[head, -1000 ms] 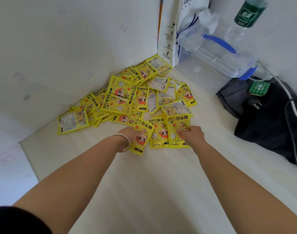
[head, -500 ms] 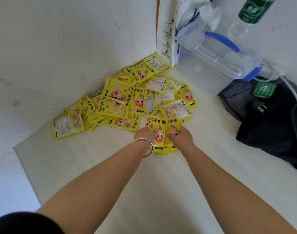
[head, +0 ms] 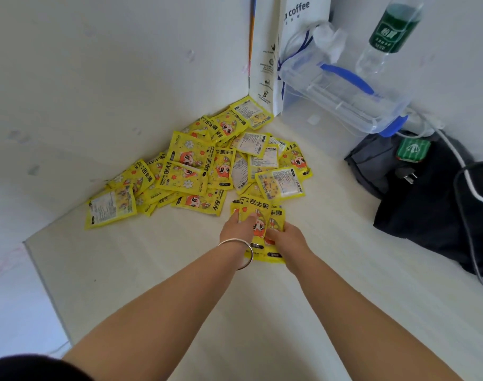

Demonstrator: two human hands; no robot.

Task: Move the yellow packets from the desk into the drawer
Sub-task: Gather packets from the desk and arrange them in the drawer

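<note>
Your loose yellow packets (head: 191, 171) lie heaped in the desk (head: 152, 270) corner; at the heap's near edge your left hand (head: 236, 226) pinches a small stack of packets (head: 255, 209), your right hand (head: 288, 239) gripping its other side, hands close together; black bag (head: 427, 210) far right

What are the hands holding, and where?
A small stack of yellow packets, held by both: left hand on its left edge, right hand on its lower right edge.

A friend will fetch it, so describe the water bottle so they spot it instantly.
At the desk's back right sits a clear plastic box with a blue handle. The bottle is just behind it: clear, dark green label, the only bottle there.
</note>
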